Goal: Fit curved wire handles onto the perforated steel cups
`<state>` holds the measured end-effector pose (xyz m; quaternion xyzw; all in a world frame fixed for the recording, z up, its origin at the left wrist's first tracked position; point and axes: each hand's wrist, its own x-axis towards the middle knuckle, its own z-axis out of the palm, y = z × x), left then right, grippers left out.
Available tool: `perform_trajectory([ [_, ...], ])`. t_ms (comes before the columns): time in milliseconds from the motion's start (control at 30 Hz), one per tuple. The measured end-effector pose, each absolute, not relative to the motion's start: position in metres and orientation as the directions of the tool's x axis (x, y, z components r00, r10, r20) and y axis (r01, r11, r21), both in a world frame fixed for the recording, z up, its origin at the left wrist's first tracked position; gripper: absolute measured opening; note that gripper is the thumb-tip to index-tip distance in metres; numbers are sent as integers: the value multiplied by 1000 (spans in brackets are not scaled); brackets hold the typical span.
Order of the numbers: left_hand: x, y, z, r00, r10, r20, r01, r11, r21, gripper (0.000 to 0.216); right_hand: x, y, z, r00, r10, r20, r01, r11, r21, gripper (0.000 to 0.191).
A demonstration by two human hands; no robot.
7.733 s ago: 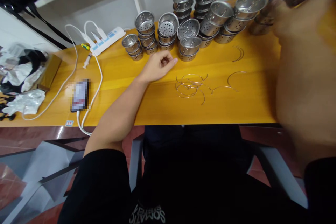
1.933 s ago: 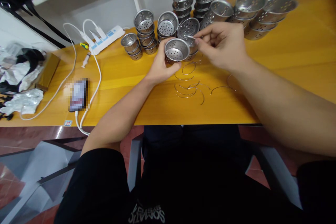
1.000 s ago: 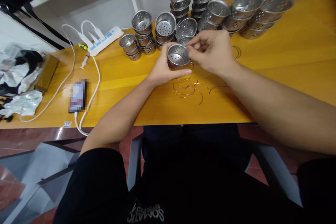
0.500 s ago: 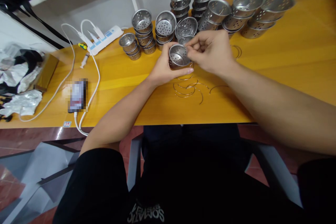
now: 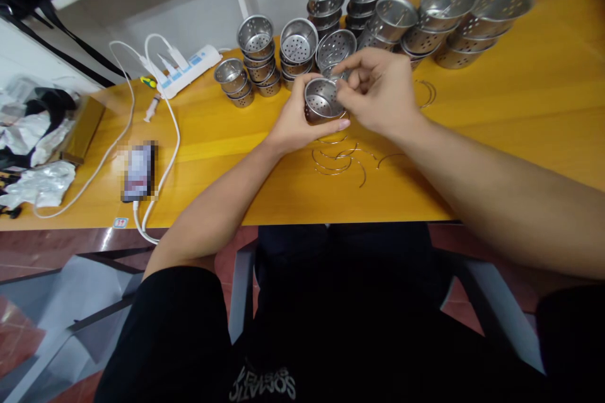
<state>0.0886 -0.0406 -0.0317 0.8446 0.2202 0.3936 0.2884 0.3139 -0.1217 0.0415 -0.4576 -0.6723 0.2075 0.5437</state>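
Note:
My left hand (image 5: pixel 296 114) is wrapped round the side of a small perforated metal cup (image 5: pixel 322 99), its open mouth tilted up towards me. At the cup's right rim, the thumb and fingers of my right hand (image 5: pixel 378 85) are pinched together. What they hold is too small and hidden to make out. Several thin curved wires (image 5: pixel 334 172) lie on the table just below the cup. Behind my hands rests another perforated cup (image 5: pixel 336 50), leaning with its mouth towards me.
Stacks of perforated cups line the back, among them a left stack (image 5: pixel 256 38) and a right stack (image 5: pixel 494 12). More curved wires (image 5: pixel 431 93) lie right of my hand. A white power strip (image 5: pixel 189 71), a syringe (image 5: pixel 152 108) and a cabled phone (image 5: pixel 138 173) are on the left.
My right hand has shifted very slightly at the cup's rim, with its fingers still pinched. My left hand and the cup stay almost in place.

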Motion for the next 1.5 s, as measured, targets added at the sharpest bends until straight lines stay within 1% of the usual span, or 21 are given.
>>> perform_trajectory([
  [100,88,-40,-30,598,616,513,152,-715,682,118,317,-124,46,-18,816,578,392,538,-747,17],
  [133,87,-39,-30,601,621,503,154,-708,689,116,320,-125,49,-58,806,589,378,564,-735,20],
  [233,82,-30,-34,621,611,491,132,-699,702,113,331,-130,60,-249,792,558,284,610,-740,46],
  [300,79,-23,-38,638,585,502,97,-707,701,111,337,-134,66,-346,801,488,225,576,-786,62],
  [367,78,-18,-42,648,558,518,69,-721,690,111,339,-136,69,-352,831,431,193,515,-835,69],
  [467,81,-17,-43,673,529,518,67,-740,669,116,336,-135,71,-294,875,384,185,447,-875,76],
  [567,86,-24,-36,698,504,508,73,-756,650,118,330,-132,70,-268,882,387,182,441,-879,84],
  [667,89,-31,-30,683,528,505,103,-754,649,112,325,-132,71,-265,876,403,161,453,-877,89],
  [733,89,-31,-30,668,552,500,129,-747,652,109,323,-134,71,-246,879,409,159,452,-878,86],
  [833,87,-25,-36,650,565,508,131,-742,657,118,323,-135,69,-221,896,386,182,427,-886,76],
  [933,85,-19,-41,653,579,489,129,-721,681,125,327,-131,67,-252,903,349,199,401,-894,75],
  [1000,84,-18,-41,668,582,464,135,-708,693,126,329,-129,64,-263,904,338,204,394,-896,75],
  [1100,84,-21,-40,671,578,465,140,-714,686,127,330,-126,60,-250,910,330,214,384,-898,72],
  [1167,85,-22,-39,669,572,475,144,-726,672,127,329,-125,58,-253,900,356,210,410,-887,73],
  [1233,85,-22,-38,656,581,482,149,-726,672,127,329,-126,56,-233,873,429,195,474,-858,76],
  [1300,85,-20,-38,630,607,484,160,-712,684,127,330,-127,57,-183,836,517,224,548,-806,74],
  [1367,84,-17,-37,610,628,484,174,-702,691,128,333,-128,59,-166,798,580,319,600,-734,61],
  [1433,82,-14,-37,607,626,490,179,-708,683,128,338,-129,61,-220,765,605,405,636,-657,41],
  [1500,80,-11,-39,608,614,504,178,-724,667,129,342,-129,62,-275,744,609,434,661,-612,24],
])
